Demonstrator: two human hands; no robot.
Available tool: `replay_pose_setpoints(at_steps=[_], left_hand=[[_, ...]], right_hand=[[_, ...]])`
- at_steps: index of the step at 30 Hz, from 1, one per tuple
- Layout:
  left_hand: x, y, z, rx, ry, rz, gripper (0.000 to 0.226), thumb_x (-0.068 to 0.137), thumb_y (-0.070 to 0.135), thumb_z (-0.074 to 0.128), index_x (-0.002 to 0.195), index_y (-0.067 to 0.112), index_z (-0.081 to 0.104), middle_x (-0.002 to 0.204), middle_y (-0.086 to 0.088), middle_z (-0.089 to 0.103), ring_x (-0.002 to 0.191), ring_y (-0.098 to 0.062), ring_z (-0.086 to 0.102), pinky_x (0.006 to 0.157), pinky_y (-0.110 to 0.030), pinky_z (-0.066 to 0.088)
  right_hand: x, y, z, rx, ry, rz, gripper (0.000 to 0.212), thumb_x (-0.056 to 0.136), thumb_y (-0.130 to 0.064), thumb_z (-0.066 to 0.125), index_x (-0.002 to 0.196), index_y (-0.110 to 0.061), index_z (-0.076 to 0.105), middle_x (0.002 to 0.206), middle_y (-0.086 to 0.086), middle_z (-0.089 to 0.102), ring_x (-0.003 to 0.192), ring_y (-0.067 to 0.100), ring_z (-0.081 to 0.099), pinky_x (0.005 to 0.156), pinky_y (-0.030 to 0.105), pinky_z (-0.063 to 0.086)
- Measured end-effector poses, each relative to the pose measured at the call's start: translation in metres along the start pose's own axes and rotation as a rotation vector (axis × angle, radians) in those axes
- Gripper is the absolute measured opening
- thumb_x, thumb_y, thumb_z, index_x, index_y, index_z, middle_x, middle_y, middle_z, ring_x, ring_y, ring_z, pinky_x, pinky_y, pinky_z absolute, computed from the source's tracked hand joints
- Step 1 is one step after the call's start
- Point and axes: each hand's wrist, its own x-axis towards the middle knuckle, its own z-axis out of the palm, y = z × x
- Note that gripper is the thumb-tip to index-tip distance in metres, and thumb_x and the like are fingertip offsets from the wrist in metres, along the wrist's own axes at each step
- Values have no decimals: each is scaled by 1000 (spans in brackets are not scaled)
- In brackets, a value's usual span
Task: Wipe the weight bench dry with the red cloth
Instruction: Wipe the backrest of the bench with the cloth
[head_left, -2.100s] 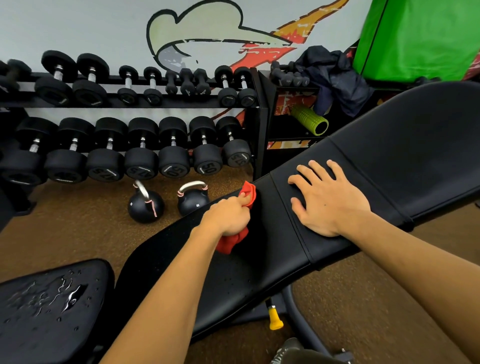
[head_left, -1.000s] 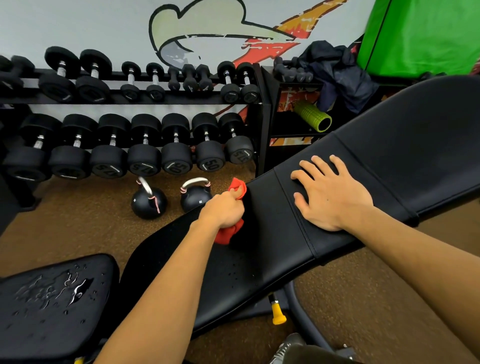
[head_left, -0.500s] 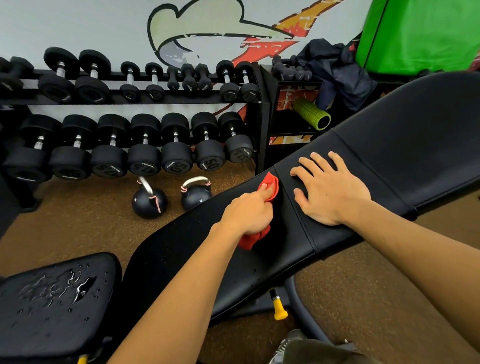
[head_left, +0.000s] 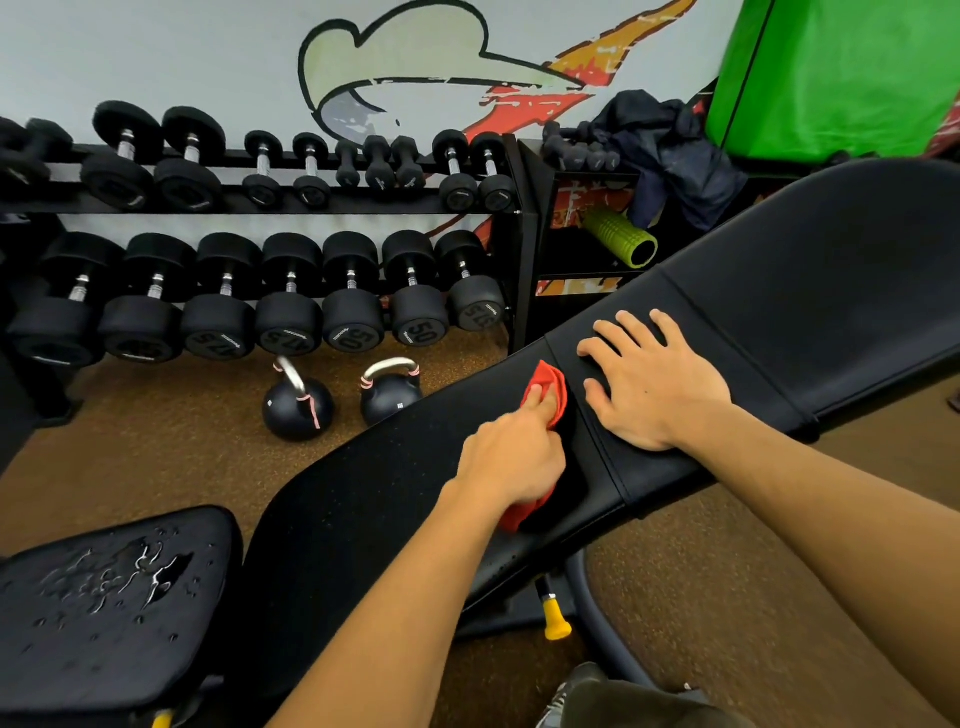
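Left hand (head_left: 511, 457) clenched round red cloth (head_left: 548, 387), slid up weight bench (head_left: 363, 493), now just beside right hand (head_left: 654, 384), which lies flat, released, bracing. Seat pad (head_left: 104, 597) puddled, not yet wiped.

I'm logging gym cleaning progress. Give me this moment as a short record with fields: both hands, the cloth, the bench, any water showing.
left hand: grips the red cloth, pressing it onto the back pad
right hand: flat on the back pad, fingers spread, beside the cloth
red cloth: bunched under the left hand, by the pad's seam
weight bench: black, long back pad under both hands
seat pad: water pooled and beaded on top, not yet wiped
background: dumbbell rack
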Motion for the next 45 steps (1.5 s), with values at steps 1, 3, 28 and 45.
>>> replay_pose_setpoints(at_steps=[1, 3, 28, 45], left_hand=[[5, -1, -1, -9, -10, -11, 63, 102, 26, 36, 162, 34, 17, 168, -2, 28, 127, -47, 53, 100, -51, 44], [5, -1, 1, -11, -37, 15, 64, 101, 28, 34, 162, 36, 15, 172, 4, 13, 132, -46, 50, 105, -52, 44], [43, 7, 15, -117, 268, -121, 47, 108, 41, 28, 144, 12, 40, 133, -16, 61, 114, -44, 61, 91, -50, 45], [-69, -32, 44, -873, 137, -11, 47, 108, 53, 35, 92, 20, 66, 69, 4, 54, 64, -12, 51, 67, -39, 44]], right_hand=[[0, 0, 0, 0, -3, 0, 67, 97, -51, 14, 156, -25, 32, 168, 5, 24, 158, 30, 14, 127, 55, 7], [0, -1, 1, 4, -1, -3, 68, 96, -52, 13, 156, -25, 31, 169, 4, 24, 158, 30, 13, 127, 54, 6], [2, 1, 2, 13, 21, -15, 60, 103, -50, 22, 157, -25, 30, 169, 5, 23, 159, 30, 12, 127, 55, 7], [-13, -10, 6, 42, 207, -49, 43, 98, -33, 50, 137, -14, 56, 141, 10, 59, 142, 32, 45, 118, 49, 31]])
